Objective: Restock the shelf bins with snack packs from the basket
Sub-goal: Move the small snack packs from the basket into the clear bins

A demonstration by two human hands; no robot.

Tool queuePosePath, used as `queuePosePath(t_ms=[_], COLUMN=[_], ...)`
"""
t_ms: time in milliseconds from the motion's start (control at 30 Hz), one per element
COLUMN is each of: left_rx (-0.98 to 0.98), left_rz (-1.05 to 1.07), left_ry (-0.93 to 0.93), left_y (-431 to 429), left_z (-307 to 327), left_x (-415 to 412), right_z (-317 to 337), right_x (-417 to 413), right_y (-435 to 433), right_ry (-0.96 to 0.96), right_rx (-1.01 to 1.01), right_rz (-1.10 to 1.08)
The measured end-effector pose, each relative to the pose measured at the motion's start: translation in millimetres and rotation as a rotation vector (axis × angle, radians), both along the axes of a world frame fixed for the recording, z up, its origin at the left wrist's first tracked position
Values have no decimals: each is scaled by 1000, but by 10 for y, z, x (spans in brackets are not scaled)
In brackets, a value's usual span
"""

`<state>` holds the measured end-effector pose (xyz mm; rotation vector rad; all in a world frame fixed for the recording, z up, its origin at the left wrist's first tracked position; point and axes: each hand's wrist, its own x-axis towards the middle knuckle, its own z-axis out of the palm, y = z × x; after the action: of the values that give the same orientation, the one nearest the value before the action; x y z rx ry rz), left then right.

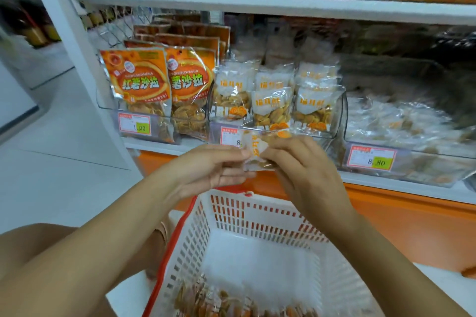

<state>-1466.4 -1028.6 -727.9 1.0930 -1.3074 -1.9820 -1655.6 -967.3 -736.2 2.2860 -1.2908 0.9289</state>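
Snack pack [253,153] held before bin [342,113].
Pinched by L hand [215,166] from 9 o'clock, R hand [302,162] from 3; basket [233,216] at 6.

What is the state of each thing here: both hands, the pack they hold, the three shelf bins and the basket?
left hand, pinches the snack pack's left edge.
right hand, grips the same pack.
snack pack, held before the middle bin, not yet inside.
middle bin, holds upright white packs.
left bin, holds upright orange packs.
right bin, blurred, holds heaped packs.
basket, mostly bare, remaining packs at its near end.
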Motion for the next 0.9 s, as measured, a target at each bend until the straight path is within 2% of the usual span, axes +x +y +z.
queuePosePath(t_ms=[67, 133, 233, 367, 467, 567, 667, 767, 833, 900], left_rx=[-26, -114, -369, -609, -834, -872, -799, -807, -850, -870], left_rz=[-25, -29, -42, -60, -52, 114, 237, 154, 89, 58], left_ry=[9, -43, -253, -365, -417, -355, -403, -626, -782, -858], left_y=[-7, -43, -90, -27, -29, -90, -220, -352, -376, -388], left_z=[88, 168, 290, 510, 612, 671, 693, 582, 495, 440], left_x=[-27, -47, -118, -319, -472, -587, -651, -696, -734, -765], right_z=[91, 238, 462, 713, 899, 1132, 1279, 1243, 1152, 1061], right_x=[-76, -145, -229, -340, -418, -554, -772, -906, -915, -883], right_y=[5, -4, -48, -177, -274, -358, -440, -539, -582, -606], right_ry=[7, -68, -247, -170, -102, -142, -421, -535, -522, -466], right_rx=[63, 210, 431, 667, 724, 727, 632, 619, 663, 704], right_rz=[32, 41, 10, -119, -176, -252, -291, -274, -266, -286])
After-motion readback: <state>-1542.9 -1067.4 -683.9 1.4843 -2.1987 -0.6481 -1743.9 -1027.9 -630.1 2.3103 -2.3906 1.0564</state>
